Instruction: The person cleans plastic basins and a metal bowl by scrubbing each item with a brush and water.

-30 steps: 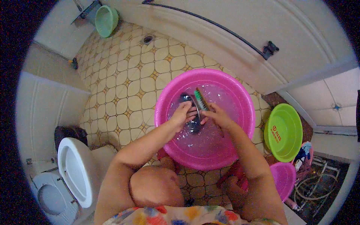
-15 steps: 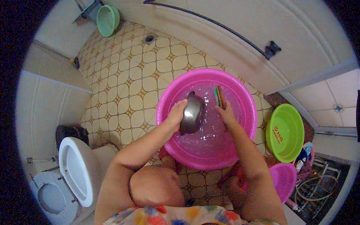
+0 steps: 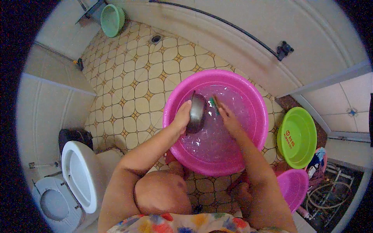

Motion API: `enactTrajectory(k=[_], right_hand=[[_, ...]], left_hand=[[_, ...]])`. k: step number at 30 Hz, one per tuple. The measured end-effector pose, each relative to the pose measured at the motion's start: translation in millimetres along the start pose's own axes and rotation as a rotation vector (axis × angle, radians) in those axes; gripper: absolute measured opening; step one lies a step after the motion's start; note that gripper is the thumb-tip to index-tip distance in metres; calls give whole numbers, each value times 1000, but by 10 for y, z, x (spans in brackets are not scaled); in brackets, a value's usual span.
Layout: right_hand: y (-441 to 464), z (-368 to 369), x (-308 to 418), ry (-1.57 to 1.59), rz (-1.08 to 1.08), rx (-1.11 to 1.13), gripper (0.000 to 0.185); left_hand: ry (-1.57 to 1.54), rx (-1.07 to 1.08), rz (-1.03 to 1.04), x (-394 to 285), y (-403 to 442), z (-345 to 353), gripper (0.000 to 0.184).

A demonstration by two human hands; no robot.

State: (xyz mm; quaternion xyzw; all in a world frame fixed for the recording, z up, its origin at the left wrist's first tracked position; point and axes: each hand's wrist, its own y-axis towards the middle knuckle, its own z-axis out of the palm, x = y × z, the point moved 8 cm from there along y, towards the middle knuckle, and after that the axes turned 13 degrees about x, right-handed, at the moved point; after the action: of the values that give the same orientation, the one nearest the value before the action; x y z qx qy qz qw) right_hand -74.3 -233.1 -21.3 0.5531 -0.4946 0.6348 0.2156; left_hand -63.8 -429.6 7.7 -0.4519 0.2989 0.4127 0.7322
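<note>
A large pink basin (image 3: pixel 254 97) with water in it stands on the floor in front of me. Over its left part my left hand (image 3: pixel 182 117) grips a metal bowl (image 3: pixel 197 113) by the rim, the bowl tilted on its side with its rounded outside towards the right. To the right of the bowl, my right hand (image 3: pixel 228 118) is closed on a scrubbing brush (image 3: pixel 216 101) with a brown back and green bristles. The bristles face the bowl, with a small gap between them. My right fingertips are partly hidden behind the brush and hand.
A lime-green basin (image 3: pixel 299 136) and a smaller pink basin (image 3: pixel 295 188) stand at the right, near clothes (image 3: pixel 316 161) and a metal rack (image 3: pixel 330 194). On the left are a toilet (image 3: pixel 79 176) and a dark bin (image 3: pixel 74 139). A pale green basin (image 3: pixel 112 21) sits far back near a floor drain (image 3: pixel 156 39).
My right hand has brought the brush leftwards, closer to the bowl, and tilted it. The bowl has shifted slightly left and up and turned more onto its edge.
</note>
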Motion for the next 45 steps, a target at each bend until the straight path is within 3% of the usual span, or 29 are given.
enactTrajectory(k=[4, 7, 10, 16, 19, 25, 28, 31, 35, 38, 41, 44, 45], right_hand=[[-299, 458, 978, -322, -162, 189, 45], [-328, 558, 1072, -495, -43, 224, 44], [-101, 397, 914, -332, -237, -2, 44], [201, -116, 526, -325, 75, -132, 43], [9, -73, 655, -346, -169, -183, 45], [-410, 555, 1056, -457, -142, 122, 48], [-357, 495, 1152, -502, -124, 76, 46], [-243, 344, 1173, -348, -177, -65, 45], [31, -24, 633, -29, -55, -171, 44], [3, -145, 421, 78, -201, -163, 44], [-29, -247, -254, -189, -77, -213, 44], [-198, -342, -361, -362, 273, -338, 44], [-148, -338, -524, -310, 274, -330, 44]], left_hand=[[-23, -33, -36, 35, 10, -62, 40], [-60, -80, -89, 14, -77, -59, 45], [301, -205, 44, -334, -265, 88, 45], [551, -140, 63, -429, -347, 195, 45], [642, -138, 90, -515, -294, 166, 45], [338, -168, 115, -206, -76, -146, 47], [390, -213, 130, -422, -205, -1, 49], [466, -172, -55, -467, -243, 27, 50], [504, -251, 65, -553, -340, 64, 49], [431, -165, 93, -577, -304, 85, 45], [202, -87, 82, -579, -204, 164, 39], [-25, -88, 9, -446, -171, 111, 37], [-101, -94, 10, -359, -142, 47, 37]])
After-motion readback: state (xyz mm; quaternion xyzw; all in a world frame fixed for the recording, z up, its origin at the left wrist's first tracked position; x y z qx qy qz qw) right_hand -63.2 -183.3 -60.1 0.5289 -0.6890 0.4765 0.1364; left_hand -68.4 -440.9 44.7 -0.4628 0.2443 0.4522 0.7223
